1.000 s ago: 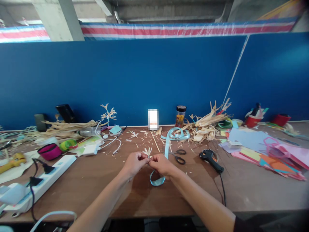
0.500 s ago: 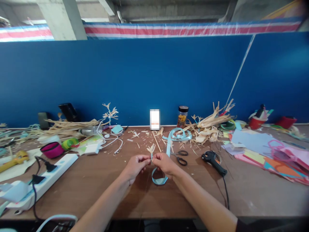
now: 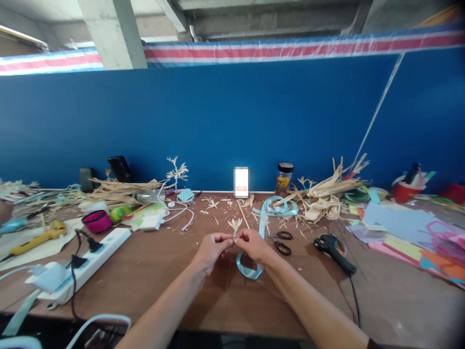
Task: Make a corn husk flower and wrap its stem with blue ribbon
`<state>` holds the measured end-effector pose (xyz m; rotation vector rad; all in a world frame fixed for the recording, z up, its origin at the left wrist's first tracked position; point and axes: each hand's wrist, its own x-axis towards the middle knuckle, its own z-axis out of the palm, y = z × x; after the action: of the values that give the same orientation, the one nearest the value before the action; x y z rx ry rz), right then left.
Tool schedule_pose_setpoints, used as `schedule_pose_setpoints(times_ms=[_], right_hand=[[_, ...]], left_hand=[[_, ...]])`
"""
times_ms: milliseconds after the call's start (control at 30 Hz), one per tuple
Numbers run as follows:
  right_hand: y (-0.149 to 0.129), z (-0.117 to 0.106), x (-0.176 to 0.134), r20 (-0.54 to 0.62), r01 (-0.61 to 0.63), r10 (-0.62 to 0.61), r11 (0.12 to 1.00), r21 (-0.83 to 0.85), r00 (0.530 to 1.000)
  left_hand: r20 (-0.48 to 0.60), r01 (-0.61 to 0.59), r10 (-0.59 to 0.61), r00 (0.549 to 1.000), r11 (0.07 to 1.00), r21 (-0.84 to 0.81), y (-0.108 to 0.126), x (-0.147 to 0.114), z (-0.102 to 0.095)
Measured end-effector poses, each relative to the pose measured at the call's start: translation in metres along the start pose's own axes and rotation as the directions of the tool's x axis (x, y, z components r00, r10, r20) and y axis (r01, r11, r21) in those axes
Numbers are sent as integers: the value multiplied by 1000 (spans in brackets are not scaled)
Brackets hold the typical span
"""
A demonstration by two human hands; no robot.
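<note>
A small flower of pale dried husk (image 3: pixel 235 224) stands upright between my fingertips, its petals spread at the top. My left hand (image 3: pixel 211 251) pinches it at the base. My right hand (image 3: pixel 254 246) is closed with thumb and finger at the same spot, on a light-blue ribbon (image 3: pixel 247 273) that meets the stem there. The ribbon loops down below my right hand, and more of it lies in coils (image 3: pixel 278 207) farther back. Black-handled scissors (image 3: pixel 283 248) lie just right of my right hand. My fingers hide the stem's lower end.
On the right are a black glue gun (image 3: pixel 334 254), coloured paper (image 3: pixel 392 218) and a husk bundle (image 3: pixel 323 194). A lidded jar (image 3: pixel 284 179) and a finished husk spray (image 3: pixel 177 170) stand at the back. Left are a power strip (image 3: pixel 90 261), a yellow glue gun (image 3: pixel 39 238) and another person's hand (image 3: pixel 5 211).
The view has swung a little left, so everything sits farther right. Another person's hand now shows at the left edge. My hands keep their pinch on the flower's base with only slight finger movement.
</note>
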<state>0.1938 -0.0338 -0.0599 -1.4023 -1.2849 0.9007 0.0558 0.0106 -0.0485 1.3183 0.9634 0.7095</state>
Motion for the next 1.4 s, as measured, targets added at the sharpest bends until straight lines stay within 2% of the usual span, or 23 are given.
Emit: schedule_pose_setpoints(times_ms=[167, 300, 433, 600, 700, 900, 1000, 1233, 1400], right_hand=[[8, 3, 4, -38, 93, -96, 992, -88, 995], [10, 5, 5, -49, 126, -132, 985, -116, 990], [8, 7, 4, -42, 131, -137, 984, -121, 990], [6, 9, 3, -77, 135, -150, 974, -180, 986], [5, 10, 3, -106, 94, -122, 967, -239, 987], [-1, 5, 3, -156, 19, -86, 921, -389, 984], [-3, 2, 5, -150, 9, -66, 934, -356, 987], [-3, -4, 11, -176, -82, 47, 976, -201, 983], [-6, -10, 11, -194, -158, 143, 986, -62, 971]], left_hand=[[29, 40, -37, 999, 995, -96, -1, 4, 0], [38, 47, -44, 998, 996, -76, 0, 6, 0], [-40, 3, -2, 999, 1000, 24, 1, 6, 2], [-101, -118, 141, 985, 972, 202, -6, 11, 5], [-132, -185, 239, 962, 927, 325, -8, 15, 9], [-175, -189, 295, 939, 871, 454, -4, 18, 19], [-193, -191, 326, 925, 841, 507, -3, 19, 23], [-151, -178, 410, 899, 659, 730, -2, 24, 30], [-144, -176, 382, 913, 686, 706, 3, 27, 34]])
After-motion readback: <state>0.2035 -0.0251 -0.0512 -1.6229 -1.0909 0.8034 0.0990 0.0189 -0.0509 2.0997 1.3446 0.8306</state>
